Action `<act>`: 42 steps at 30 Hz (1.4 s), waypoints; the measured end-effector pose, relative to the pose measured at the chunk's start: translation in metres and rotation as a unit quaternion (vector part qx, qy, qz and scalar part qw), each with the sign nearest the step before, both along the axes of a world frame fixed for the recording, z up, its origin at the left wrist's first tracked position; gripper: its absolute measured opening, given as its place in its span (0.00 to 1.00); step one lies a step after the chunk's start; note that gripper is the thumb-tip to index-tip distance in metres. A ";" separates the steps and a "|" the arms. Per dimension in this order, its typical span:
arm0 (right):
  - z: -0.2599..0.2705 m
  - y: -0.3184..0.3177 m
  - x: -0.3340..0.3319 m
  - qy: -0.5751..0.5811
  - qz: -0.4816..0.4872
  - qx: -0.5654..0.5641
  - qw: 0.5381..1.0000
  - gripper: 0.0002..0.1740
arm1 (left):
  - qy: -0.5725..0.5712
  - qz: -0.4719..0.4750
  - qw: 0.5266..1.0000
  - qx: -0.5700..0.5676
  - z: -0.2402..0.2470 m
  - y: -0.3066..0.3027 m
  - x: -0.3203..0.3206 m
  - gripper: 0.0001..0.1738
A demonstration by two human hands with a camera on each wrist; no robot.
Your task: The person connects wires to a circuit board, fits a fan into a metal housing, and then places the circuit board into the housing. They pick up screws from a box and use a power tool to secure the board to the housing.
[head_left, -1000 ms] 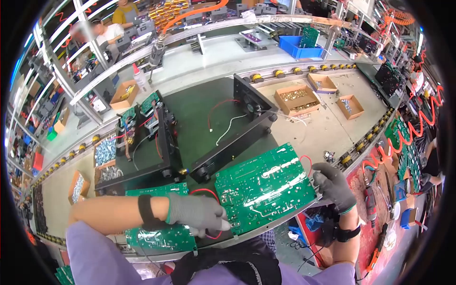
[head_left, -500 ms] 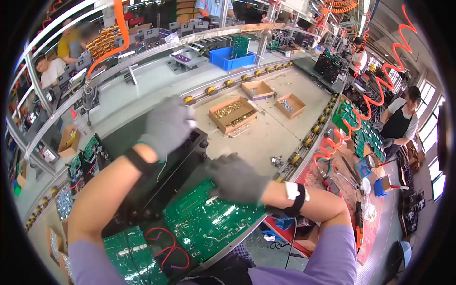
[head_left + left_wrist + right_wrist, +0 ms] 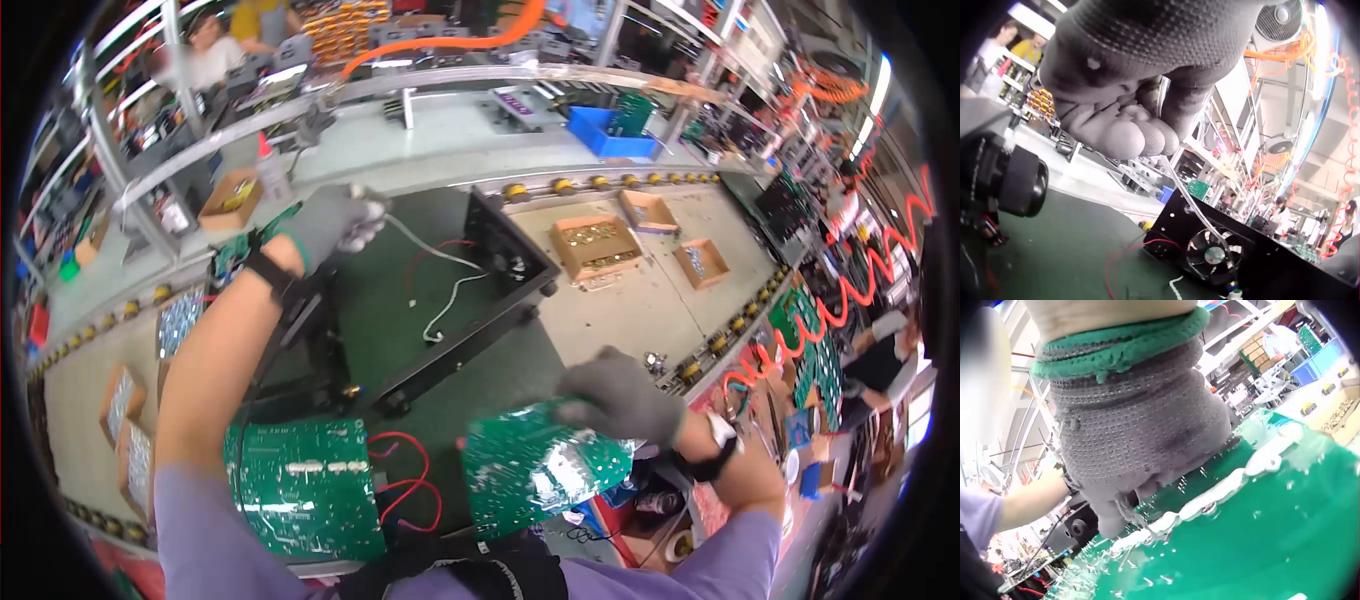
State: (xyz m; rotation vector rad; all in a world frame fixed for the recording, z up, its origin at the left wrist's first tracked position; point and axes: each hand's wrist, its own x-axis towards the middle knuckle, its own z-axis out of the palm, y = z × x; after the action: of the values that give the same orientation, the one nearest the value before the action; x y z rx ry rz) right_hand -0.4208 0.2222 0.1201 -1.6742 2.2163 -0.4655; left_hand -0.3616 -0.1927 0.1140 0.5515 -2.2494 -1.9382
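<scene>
So the left hand (image 3: pixel 335 228), in grippy grey knit, is reaching to 10 o'clock, pinching a thin pale cable (image 3: pixel 425 243). The right hand (image 3: pixel 625 397), at 4, is bending palm-down, grasping the shiny, solder-studded green board (image 3: pixel 540 475) at 5. A second ago, the left was hovering down by the boards.

Your left arm (image 3: pixel 218 365) stretches forward; your left hand (image 3: pixel 335 225) is raised, fingers (image 3: pixel 1124 139) curled. Your right elbow (image 3: pixel 765 490) bends; your right hand (image 3: pixel 622 397) is lower, back upward.
</scene>
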 end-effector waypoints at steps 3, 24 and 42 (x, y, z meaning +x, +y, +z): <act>0.005 0.044 0.024 0.116 -0.015 -0.161 0.980 0.18 | 0.015 -0.051 0.982 -0.183 0.007 -0.007 -0.001 0.12; 0.072 -0.233 -0.095 0.060 0.254 -0.370 0.892 0.31 | -0.117 -0.173 0.841 -0.500 -0.021 -0.066 -0.006 0.20; -0.014 -0.294 -0.118 0.086 0.170 -0.074 0.979 0.29 | 0.007 -0.124 0.825 -0.552 0.051 -0.025 0.113 0.17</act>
State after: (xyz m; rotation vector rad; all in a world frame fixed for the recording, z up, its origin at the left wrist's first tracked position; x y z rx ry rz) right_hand -0.5387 -0.0715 0.1060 -2.1951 1.9865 -0.4184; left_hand -0.2483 -0.2176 0.1648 0.0615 -2.9635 -0.3806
